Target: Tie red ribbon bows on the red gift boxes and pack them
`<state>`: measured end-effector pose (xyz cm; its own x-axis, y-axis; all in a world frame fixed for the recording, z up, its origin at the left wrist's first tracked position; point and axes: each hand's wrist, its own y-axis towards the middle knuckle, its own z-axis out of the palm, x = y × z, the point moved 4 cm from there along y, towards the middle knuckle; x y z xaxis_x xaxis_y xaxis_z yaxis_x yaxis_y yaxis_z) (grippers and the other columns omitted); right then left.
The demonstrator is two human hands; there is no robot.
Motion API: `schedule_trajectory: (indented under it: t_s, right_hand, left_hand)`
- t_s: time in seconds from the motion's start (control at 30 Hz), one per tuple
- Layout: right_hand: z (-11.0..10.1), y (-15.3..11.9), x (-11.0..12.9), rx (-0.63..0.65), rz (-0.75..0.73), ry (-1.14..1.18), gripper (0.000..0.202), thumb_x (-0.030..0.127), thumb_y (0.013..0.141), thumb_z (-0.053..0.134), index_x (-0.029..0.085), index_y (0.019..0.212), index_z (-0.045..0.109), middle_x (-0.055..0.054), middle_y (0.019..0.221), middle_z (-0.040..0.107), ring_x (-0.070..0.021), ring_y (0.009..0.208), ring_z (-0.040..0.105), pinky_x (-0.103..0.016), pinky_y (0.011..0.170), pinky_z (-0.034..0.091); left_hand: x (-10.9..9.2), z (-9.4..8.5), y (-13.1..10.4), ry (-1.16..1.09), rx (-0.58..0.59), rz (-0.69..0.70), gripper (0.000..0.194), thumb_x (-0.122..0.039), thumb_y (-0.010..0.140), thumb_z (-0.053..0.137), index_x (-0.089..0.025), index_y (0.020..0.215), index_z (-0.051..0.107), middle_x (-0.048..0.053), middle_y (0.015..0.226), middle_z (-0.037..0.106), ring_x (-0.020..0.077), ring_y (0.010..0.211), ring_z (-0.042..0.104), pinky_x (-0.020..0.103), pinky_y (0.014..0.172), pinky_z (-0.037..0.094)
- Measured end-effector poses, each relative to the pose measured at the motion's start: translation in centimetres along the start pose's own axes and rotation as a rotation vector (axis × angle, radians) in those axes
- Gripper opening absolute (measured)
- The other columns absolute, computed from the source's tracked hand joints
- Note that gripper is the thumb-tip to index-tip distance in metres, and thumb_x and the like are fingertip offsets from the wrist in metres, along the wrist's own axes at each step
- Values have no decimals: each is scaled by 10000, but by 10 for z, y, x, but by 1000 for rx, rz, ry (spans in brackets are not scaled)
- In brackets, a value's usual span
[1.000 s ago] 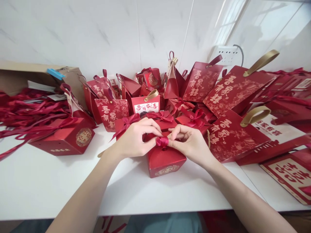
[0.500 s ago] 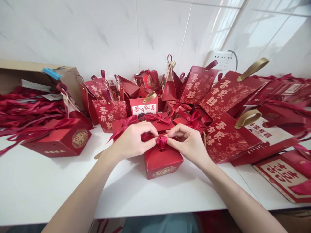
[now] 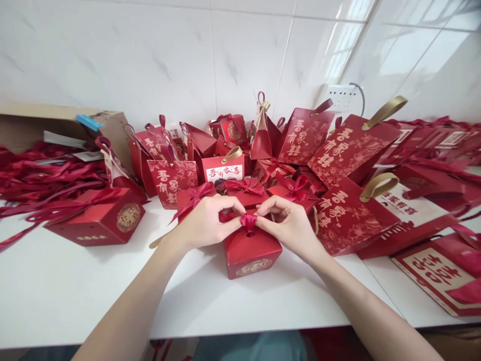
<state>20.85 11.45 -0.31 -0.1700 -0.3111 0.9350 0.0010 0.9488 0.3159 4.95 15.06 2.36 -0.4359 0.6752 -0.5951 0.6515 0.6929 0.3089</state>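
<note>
A small red box (image 3: 250, 255) with a gold round emblem stands on the white table (image 3: 210, 306), in front of several other red boxes. On its top a dark pink ribbon (image 3: 248, 220) is knotted above a small hole. My left hand (image 3: 210, 223) pinches the ribbon from the left between thumb and forefinger. From the right, the thumb and forefinger of my right hand (image 3: 288, 223) pinch it as well. The ribbon parts inside both pinches are mostly hidden by the fingers.
A red box with loose ribbons (image 3: 95, 215) stands at the left, before a cardboard box (image 3: 116, 133) and a ribbon pile (image 3: 48, 173). Red gift bags (image 3: 349, 213) crowd the back and right. A power strip (image 3: 340, 98) is by the tiled wall.
The camera view has shifted slightly. Both hands keep their pinches at the knot, and the ribbon between them looks a little tighter.
</note>
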Motion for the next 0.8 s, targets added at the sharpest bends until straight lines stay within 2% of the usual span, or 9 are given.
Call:
schedule_trajectory:
  t_s: [0.13, 0.23, 0.33, 0.47, 0.57, 0.7, 0.8]
  right_hand:
    - [0, -1, 3, -9, -30, -59, 155, 254, 675, 717, 192, 685, 575, 3, 701, 653, -131, 647, 608, -246, 583, 463]
    - [0, -2, 6, -11, -42, -94, 122, 240, 682, 693, 192, 681, 580, 5, 697, 651, -128, 638, 595, -249, 581, 448]
    - [-1, -1, 6, 4, -44, -130, 106, 253, 702, 680, 194, 683, 595, 3, 688, 652, -131, 624, 583, -255, 570, 435]
    - [-3, 1, 2, 31, -69, -144, 61, 238, 739, 662, 199, 724, 617, 3, 717, 666, -135, 657, 600, -259, 609, 452]
    - [-3, 1, 1, 72, -108, -138, 26, 215, 771, 640, 203, 757, 621, 11, 743, 672, -128, 686, 612, -249, 644, 465]
    - [-3, 0, 3, 99, -146, -151, 21, 193, 794, 616, 201, 775, 617, 9, 766, 675, -133, 714, 622, -256, 680, 482]
    - [-3, 0, 4, 108, -152, -152, 17, 197, 799, 619, 202, 783, 614, 4, 783, 677, -139, 731, 627, -263, 691, 492]
  left_hand:
    - [-6, -1, -2, -18, 86, 59, 104, -244, 779, 558, -190, 813, 641, -31, 776, 674, 108, 688, 547, 226, 679, 413]
    - [-6, 0, -2, -8, 117, 37, 135, -319, 758, 615, -186, 772, 628, -31, 744, 653, 119, 695, 527, 239, 685, 404]
    - [-3, 2, -1, -2, 116, 1, 236, -411, 799, 589, -193, 720, 637, -29, 730, 638, 124, 708, 520, 248, 697, 397]
    - [-2, 4, 0, -55, 165, 6, 266, -389, 858, 521, -198, 741, 663, -26, 736, 599, 99, 655, 508, 242, 667, 401]
    - [-5, 4, 0, -89, 163, 23, 259, -367, 865, 516, -189, 753, 668, -15, 791, 578, 92, 667, 519, 233, 664, 418]
    - [-11, 3, 1, -89, 127, 65, 233, -333, 858, 527, -192, 746, 675, 7, 946, 592, 114, 812, 562, 247, 780, 436]
    - [-11, 3, 2, -103, 135, 51, 225, -323, 848, 537, -194, 729, 677, 3, 887, 644, 123, 799, 582, 254, 785, 443]
